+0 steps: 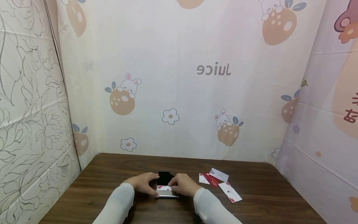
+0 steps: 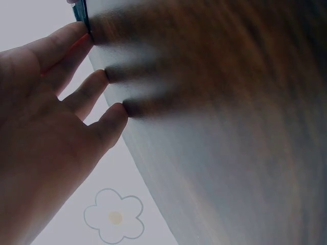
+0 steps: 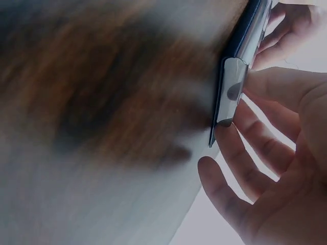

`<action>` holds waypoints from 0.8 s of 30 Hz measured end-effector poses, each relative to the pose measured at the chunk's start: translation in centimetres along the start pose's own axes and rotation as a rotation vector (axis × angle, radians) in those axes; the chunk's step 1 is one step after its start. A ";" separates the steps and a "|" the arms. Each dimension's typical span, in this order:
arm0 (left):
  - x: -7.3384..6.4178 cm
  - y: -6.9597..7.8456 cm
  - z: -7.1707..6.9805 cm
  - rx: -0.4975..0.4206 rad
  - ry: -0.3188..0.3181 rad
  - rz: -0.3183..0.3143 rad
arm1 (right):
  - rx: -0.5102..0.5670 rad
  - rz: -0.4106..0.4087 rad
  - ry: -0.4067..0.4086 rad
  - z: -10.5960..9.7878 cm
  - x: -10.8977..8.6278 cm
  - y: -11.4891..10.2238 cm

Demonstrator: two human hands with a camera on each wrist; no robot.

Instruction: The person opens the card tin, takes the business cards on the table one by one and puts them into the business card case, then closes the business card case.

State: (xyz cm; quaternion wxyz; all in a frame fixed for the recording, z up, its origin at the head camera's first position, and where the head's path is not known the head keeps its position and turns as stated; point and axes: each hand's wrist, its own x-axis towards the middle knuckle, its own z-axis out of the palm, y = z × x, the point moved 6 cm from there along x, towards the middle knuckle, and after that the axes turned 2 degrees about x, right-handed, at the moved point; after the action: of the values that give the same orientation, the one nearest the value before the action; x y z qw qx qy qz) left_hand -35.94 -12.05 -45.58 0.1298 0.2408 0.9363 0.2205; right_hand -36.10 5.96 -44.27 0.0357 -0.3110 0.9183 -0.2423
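On the table (image 1: 260, 186) in the head view, the left hand (image 1: 142, 183) rests spread against a card case (image 1: 166, 193); the right hand (image 1: 185, 184) touches the flowered card (image 1: 162, 188) inside. Left wrist view: fingers extended. Right wrist view: fingers half-bent, pinch unclear.

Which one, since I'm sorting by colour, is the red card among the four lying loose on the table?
The VIP card, in the middle of the loose group: its face is mostly red, while the other three cards are mainly white.
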 end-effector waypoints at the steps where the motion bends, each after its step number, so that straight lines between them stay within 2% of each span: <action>1: 0.0 0.0 0.0 0.000 -0.001 0.000 | 0.002 0.006 0.003 0.0 0.0 0.0; 5: -0.1 0.0 0.0 0.000 -0.005 -0.004 | 0.013 0.021 0.010 -0.2 -0.2 -0.1; 10: -0.1 0.0 -0.1 -0.005 -0.004 -0.004 | 0.002 -0.006 0.006 -0.3 -0.3 -0.1; 18: -0.1 0.0 -0.1 -0.012 0.007 0.008 | 0.025 -0.056 -0.057 -0.7 -0.6 0.6; 24: -0.1 0.0 -0.1 -0.004 0.011 0.001 | 0.039 -0.037 -0.030 -1.2 -1.3 1.6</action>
State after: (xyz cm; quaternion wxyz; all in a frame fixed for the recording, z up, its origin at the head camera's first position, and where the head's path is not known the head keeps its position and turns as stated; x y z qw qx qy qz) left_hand -35.91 -12.15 -45.49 0.1252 0.2397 0.9363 0.2239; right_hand -36.21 8.40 -44.05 0.0511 -0.3308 0.9069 -0.2560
